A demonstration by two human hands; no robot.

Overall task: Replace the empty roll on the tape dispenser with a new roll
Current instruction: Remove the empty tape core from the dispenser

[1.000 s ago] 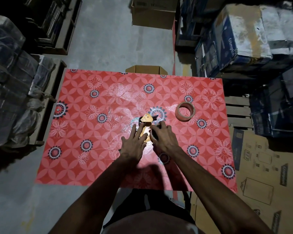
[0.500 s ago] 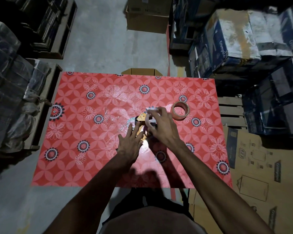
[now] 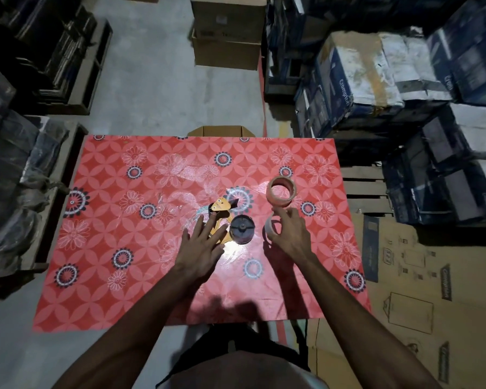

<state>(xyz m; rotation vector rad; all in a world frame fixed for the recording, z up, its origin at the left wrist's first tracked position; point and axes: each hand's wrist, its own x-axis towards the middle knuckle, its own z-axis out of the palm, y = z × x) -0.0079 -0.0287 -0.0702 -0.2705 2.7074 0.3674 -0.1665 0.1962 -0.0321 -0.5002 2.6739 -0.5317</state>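
An orange tape dispenser [image 3: 219, 209] lies flat at the middle of the red patterned table [image 3: 118, 259]. Its black spindle hub [image 3: 242, 229] is bare, with no roll on it. My left hand [image 3: 201, 244] rests spread on the dispenser's handle end and presses it down. My right hand [image 3: 291, 234] is to the right of the hub and grips the empty pale roll core [image 3: 270, 228], held just above or on the table. A full brown tape roll [image 3: 281, 190] lies flat farther back, just beyond my right hand.
Stacked cartons [image 3: 357, 77] crowd the right side, and flattened cardboard [image 3: 421, 290] lies on the floor at the table's right edge. Wrapped bundles [image 3: 9, 169] line the left. A small open box [image 3: 222, 131] sits behind the table's far edge.
My right hand has pulled the empty core off the dispenser's hub and carried it to the right. The hub now shows bare. My left hand stays on the dispenser.
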